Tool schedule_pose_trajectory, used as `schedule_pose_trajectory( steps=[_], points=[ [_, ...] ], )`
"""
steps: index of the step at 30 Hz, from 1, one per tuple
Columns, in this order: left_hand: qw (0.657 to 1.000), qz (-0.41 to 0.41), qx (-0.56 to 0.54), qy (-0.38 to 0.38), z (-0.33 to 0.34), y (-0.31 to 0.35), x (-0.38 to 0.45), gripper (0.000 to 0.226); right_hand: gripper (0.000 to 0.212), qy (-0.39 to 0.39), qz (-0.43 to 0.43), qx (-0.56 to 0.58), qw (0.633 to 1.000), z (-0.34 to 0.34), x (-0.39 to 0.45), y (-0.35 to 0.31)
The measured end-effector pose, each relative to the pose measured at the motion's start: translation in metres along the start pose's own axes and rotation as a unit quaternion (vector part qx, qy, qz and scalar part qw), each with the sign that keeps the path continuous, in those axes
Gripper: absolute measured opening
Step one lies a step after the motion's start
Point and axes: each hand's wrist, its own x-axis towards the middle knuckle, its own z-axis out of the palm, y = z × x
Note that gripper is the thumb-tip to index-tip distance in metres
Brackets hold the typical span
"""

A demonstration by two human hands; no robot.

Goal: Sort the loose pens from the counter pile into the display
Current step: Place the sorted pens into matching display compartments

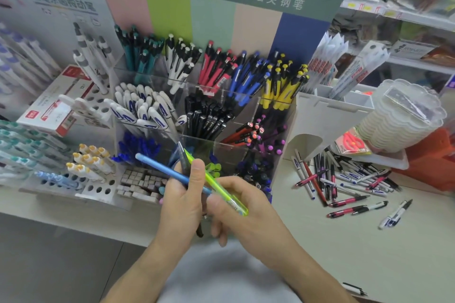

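Note:
In front of the clear acrylic pen display [222, 92], my left hand [183, 194] grips a small bunch of pens: a light blue pen [160, 167] sticking out to the upper left and a dark grey one [182, 157] pointing up. My right hand [242, 211] pinches a translucent lime-green pen [216, 186] that crosses the bunch. The display's compartments hold teal, white, red, blue, yellow, black, orange and purple pens. The loose pile of pens [344, 182] lies on the counter to the right.
A white holed pen rack [98, 188] and a red-and-white box [51, 108] stand to the left. Small eraser blocks [140, 182] sit below the display. A stack of clear scalloped trays [403, 115], an orange item [433, 160] and a white stand [327, 115] crowd the right.

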Motion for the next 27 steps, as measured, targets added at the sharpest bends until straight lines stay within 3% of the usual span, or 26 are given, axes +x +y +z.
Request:
schedule_pose_trajectory(
  steps=[3,6,8,10,12,14,16,18,21,23,25,27],
  points=[
    [0.997,-0.051,-0.050,0.006,-0.006,-0.005,-0.002,0.047,0.013,0.068,-0.014,0.002,0.998,0.002,0.001,0.002],
    [0.987,-0.063,-0.141,-0.035,-0.022,-0.011,-0.002,0.056,0.015,0.121,-0.009,0.017,0.992,-0.001,0.003,0.001],
    [0.988,-0.047,-0.148,0.007,-0.037,-0.011,-0.002,0.055,0.015,0.154,-0.010,0.032,0.987,-0.006,0.001,-0.002],
    [0.990,0.039,-0.039,0.127,-0.053,-0.012,-0.005,0.032,0.017,0.191,-0.042,-0.027,0.980,-0.008,0.000,-0.003],
    [0.950,0.215,0.117,0.193,-0.060,-0.007,-0.010,0.026,0.020,0.205,-0.079,-0.139,0.966,-0.008,0.001,-0.005],
    [0.894,0.366,0.236,0.106,-0.064,-0.009,-0.011,0.031,0.019,0.184,-0.095,-0.210,0.956,-0.003,0.006,-0.005],
    [0.843,0.416,0.340,0.007,-0.065,-0.014,0.000,0.033,0.017,0.149,-0.089,-0.222,0.959,0.005,0.012,-0.008],
    [0.816,0.433,0.382,-0.012,-0.064,-0.012,0.014,0.024,0.019,0.120,-0.077,-0.195,0.970,0.013,0.018,-0.015],
    [0.837,0.421,0.351,0.000,-0.066,-0.008,0.031,0.015,0.032,0.103,-0.073,-0.194,0.973,0.016,0.027,-0.027],
    [0.874,0.372,0.309,0.037,-0.069,-0.002,0.036,0.007,0.040,0.132,-0.092,-0.242,0.957,0.010,0.031,-0.035],
    [0.917,0.285,0.252,0.118,-0.072,0.004,0.040,0.010,0.034,0.183,-0.109,-0.262,0.941,0.000,0.033,-0.044],
    [0.932,0.217,0.229,0.176,-0.073,0.007,0.047,0.011,0.019,0.193,-0.094,-0.279,0.936,-0.007,0.034,-0.052]
  ],
)
